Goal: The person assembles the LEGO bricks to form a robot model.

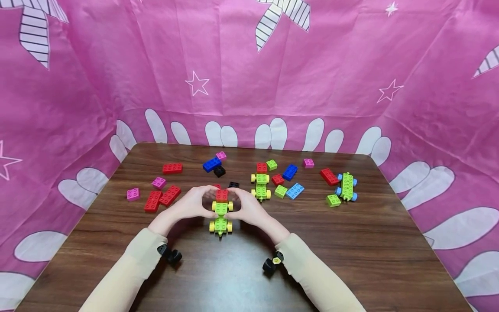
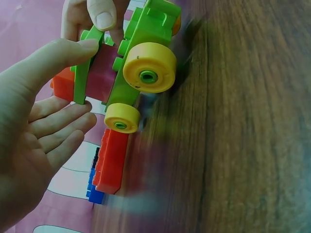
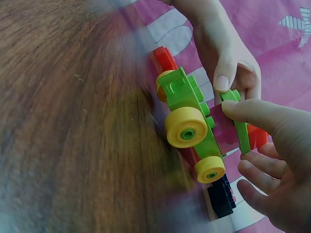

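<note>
A toy car base is green with yellow wheels. A pink brick stands on it, topped by a thin green piece and a red brick. My left hand and right hand hold this stack from opposite sides, near the table's middle. In both wrist views each thumb presses the edge of the thin green piece, while the other fingers reach beneath or behind it. The far fingertips are partly hidden.
Farther back stand a second green car with yellow wheels and a green base with blue wheels. Loose red bricks, pink bricks, blue bricks and lime bricks lie around on the wooden table.
</note>
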Motion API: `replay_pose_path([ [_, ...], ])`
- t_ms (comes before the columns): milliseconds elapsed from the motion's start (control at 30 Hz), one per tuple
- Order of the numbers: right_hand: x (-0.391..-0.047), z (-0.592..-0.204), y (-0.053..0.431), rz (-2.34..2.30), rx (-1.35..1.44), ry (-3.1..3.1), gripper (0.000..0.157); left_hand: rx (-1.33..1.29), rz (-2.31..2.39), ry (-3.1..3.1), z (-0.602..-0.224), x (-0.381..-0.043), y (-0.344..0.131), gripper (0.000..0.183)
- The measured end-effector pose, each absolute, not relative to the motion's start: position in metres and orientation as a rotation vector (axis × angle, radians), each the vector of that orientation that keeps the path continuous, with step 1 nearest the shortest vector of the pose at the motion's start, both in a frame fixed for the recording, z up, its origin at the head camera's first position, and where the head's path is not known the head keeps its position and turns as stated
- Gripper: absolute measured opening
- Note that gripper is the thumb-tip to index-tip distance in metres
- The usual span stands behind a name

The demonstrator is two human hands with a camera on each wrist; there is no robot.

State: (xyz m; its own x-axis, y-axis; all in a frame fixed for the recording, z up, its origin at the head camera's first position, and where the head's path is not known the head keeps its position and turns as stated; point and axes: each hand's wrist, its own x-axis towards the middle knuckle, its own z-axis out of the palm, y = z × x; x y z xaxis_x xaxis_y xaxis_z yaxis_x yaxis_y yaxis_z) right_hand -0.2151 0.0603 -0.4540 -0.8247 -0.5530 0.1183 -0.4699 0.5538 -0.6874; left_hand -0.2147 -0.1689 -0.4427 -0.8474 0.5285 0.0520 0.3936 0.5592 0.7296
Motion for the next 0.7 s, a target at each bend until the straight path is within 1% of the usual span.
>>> replay_pose_path([
  [700,-0.226,-0.456,0.063,-1.163,-0.834,2.651,0.076,0.779,1.158,2.597,-0.443,-0.228,-0.166,0.075],
])
